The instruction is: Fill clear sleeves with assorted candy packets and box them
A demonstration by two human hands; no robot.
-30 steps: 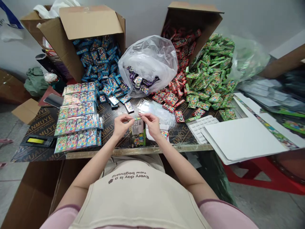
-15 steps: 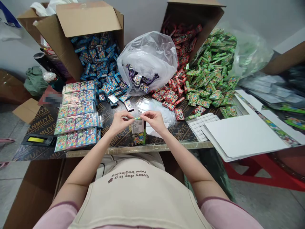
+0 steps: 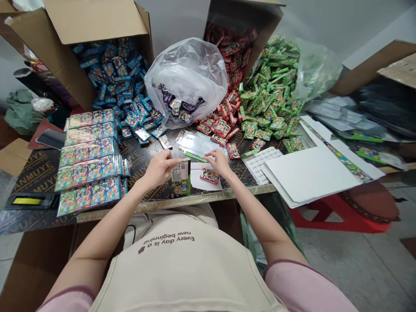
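Note:
My left hand (image 3: 159, 168) is closed at the top of a dark printed box (image 3: 180, 178) with a white label, which stands near the table's front edge. Its index finger points along the box's top edge. To the right, my right hand (image 3: 218, 163) has its fingers curved and apart, just above a red packet (image 3: 209, 175) on a white sheet (image 3: 198, 180). A narrow green printed strip (image 3: 196, 157) reaches toward its fingertips; whether they touch it I cannot tell. Clear plastic sleeves (image 3: 195, 142) lie behind the hands.
Stacked packs (image 3: 89, 162) stand on the left. Behind are blue packets (image 3: 120, 73), a clear bag (image 3: 191, 69) of purple packets, red packets (image 3: 232, 69) and green packets (image 3: 276, 91). White cardboard (image 3: 292, 175) overhangs the table edge, beside a sticker sheet (image 3: 261, 164).
My hands have moved apart: the right one went right, off the box's top edge, while the left stays at the box. The red packet on the white sheet now shows. The view has shifted right.

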